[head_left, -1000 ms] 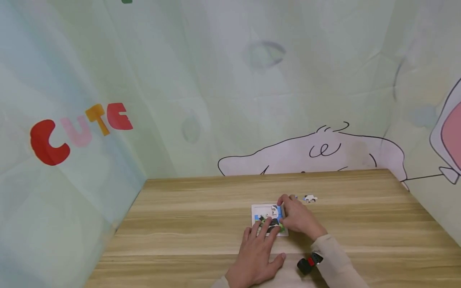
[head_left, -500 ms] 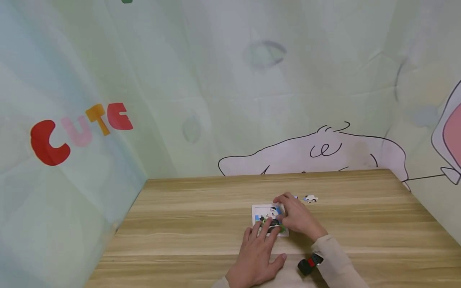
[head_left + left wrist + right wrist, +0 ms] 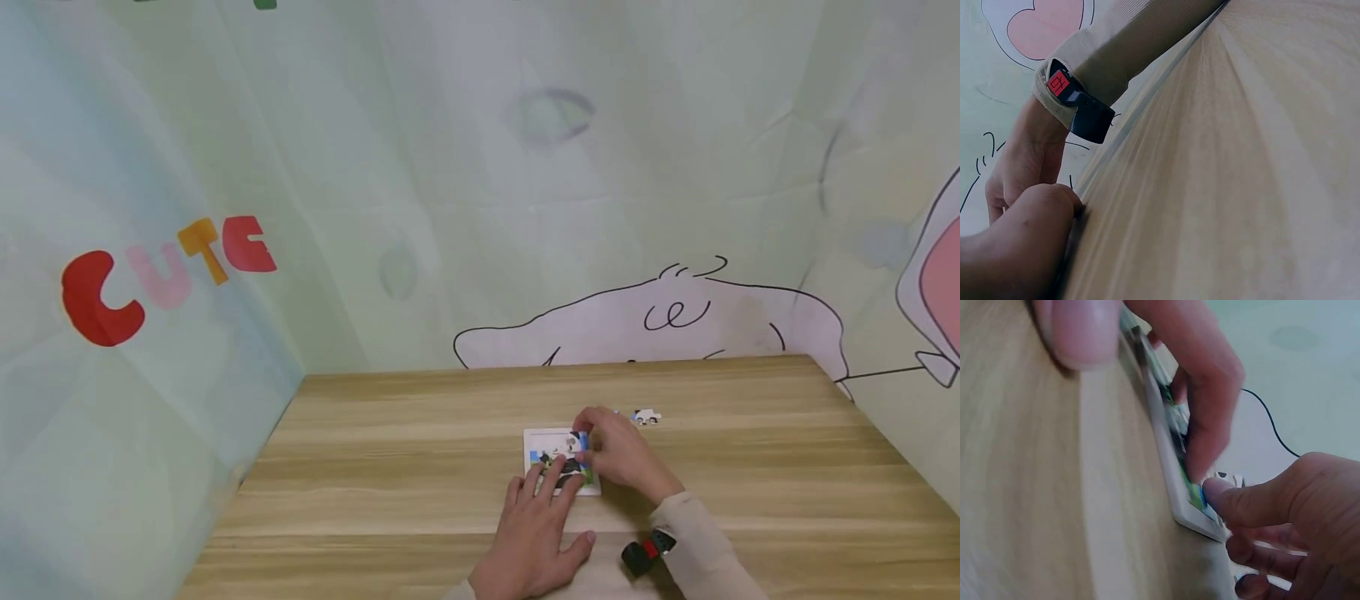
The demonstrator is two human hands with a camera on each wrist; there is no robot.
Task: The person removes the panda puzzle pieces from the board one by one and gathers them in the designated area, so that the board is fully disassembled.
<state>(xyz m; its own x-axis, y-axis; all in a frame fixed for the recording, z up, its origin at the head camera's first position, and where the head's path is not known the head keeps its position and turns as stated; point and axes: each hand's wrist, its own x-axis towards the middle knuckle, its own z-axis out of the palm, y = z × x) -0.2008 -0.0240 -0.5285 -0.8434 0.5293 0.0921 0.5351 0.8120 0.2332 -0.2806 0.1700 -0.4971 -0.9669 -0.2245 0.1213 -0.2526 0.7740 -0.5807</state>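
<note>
A small square panda jigsaw puzzle in a white frame lies on the wooden table. My left hand reaches it from the front, fingers spread and resting on its lower part; the thumb lies out to the side. At the upper right of the frame my right hand pinches a panda-face puzzle piece between thumb and fingers. In the right wrist view the right thumb meets the puzzle near a corner of its frame. The left wrist view shows the left hand but hides the puzzle.
Behind the right hand lies a loose puzzle piece with a panda print. Another piece peeks out beside the right knuckles. A printed cloth backdrop stands behind the table. A black wrist camera sits at the right cuff.
The right fingers have shifted slightly at the puzzle's upper right, and the panda-face piece there has changed its tilt and position a little. The left hand stays in place.
</note>
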